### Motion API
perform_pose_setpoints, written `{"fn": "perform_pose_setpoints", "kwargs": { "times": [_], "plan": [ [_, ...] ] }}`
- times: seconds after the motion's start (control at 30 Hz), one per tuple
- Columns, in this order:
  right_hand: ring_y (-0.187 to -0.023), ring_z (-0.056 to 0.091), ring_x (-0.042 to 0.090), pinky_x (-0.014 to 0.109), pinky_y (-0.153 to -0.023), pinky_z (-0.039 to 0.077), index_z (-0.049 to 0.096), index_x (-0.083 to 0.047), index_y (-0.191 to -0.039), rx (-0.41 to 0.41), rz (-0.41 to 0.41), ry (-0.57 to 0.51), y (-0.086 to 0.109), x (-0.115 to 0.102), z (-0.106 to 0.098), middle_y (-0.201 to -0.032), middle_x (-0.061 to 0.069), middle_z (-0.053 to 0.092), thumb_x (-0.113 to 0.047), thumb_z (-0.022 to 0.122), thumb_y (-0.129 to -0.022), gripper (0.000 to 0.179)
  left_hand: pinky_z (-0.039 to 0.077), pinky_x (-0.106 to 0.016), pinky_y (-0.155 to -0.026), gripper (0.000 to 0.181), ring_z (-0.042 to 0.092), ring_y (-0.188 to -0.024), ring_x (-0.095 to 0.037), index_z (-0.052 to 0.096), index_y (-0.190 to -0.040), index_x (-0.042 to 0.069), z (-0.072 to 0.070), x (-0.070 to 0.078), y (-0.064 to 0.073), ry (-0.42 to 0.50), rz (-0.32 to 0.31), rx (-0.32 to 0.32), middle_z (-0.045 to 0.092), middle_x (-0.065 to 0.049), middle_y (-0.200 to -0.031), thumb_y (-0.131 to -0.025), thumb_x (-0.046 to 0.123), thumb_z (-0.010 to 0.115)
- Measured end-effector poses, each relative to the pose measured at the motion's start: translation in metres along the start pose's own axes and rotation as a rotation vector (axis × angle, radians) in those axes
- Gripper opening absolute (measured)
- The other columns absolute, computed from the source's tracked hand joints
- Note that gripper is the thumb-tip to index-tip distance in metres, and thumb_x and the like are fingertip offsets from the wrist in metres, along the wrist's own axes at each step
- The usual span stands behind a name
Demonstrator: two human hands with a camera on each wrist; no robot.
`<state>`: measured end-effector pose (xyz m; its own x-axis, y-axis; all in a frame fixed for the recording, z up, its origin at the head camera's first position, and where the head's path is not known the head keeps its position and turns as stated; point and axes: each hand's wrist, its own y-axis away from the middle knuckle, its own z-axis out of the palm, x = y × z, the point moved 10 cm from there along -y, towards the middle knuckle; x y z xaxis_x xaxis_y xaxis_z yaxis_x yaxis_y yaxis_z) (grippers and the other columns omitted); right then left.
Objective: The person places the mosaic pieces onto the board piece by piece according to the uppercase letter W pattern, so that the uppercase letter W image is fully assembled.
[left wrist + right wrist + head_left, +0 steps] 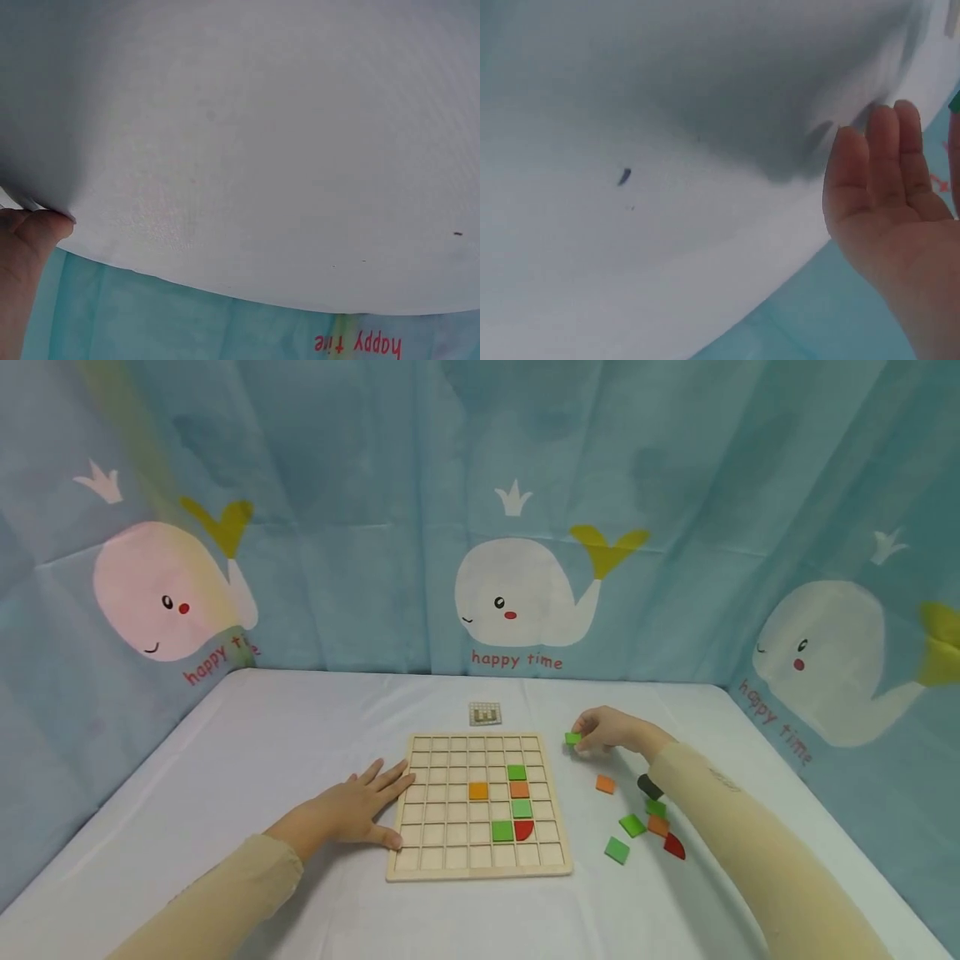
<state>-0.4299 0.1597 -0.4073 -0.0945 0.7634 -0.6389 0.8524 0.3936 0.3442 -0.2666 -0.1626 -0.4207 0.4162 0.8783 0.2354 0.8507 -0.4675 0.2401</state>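
Observation:
A square wooden grid board (435,864) lies on the table, with several green, orange and red tiles in its cells. My left hand (351,808) rests at the board's left edge with fingers spread. The left wrist view shows only part of that hand (30,244) at its edge. Beyond the board's upper right corner, my right hand (609,729) pinches a green square tile (573,738) between thumb and fingers. In the right wrist view the other fingers of my right hand (889,187) are visible, with a sliver of green at the frame's edge.
Right of the board lie loose tiles: an orange square (606,784), green squares (617,850), a red quarter-round piece (674,846) and a dark piece (649,787) beside my right sleeve. A small patterned card (485,713) lies behind the board. A whale-print curtain (345,568) surrounds the table.

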Motion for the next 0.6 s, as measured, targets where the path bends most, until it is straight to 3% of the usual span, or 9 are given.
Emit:
{"fn": "perform_pose_setpoints", "kwargs": {
  "times": [0.6],
  "plan": [
    [-0.095, 0.057, 0.022, 0.038, -0.083, 0.05, 0.064, 0.0, -0.107, 0.129, -0.089, -0.106, 0.048, -0.042, 0.018, -0.109, 0.011, 0.063, -0.009, 0.074, -0.086, 0.025, 0.022, -0.068, -0.106, 0.103, 0.01, -0.143, -0.048, 0.026, -0.154, 0.007, 0.001, -0.004, -0.002, 0.024, 0.015, 0.01, 0.013, -0.015, -0.161, -0.078, 0.068, 0.062]
  ]
}}
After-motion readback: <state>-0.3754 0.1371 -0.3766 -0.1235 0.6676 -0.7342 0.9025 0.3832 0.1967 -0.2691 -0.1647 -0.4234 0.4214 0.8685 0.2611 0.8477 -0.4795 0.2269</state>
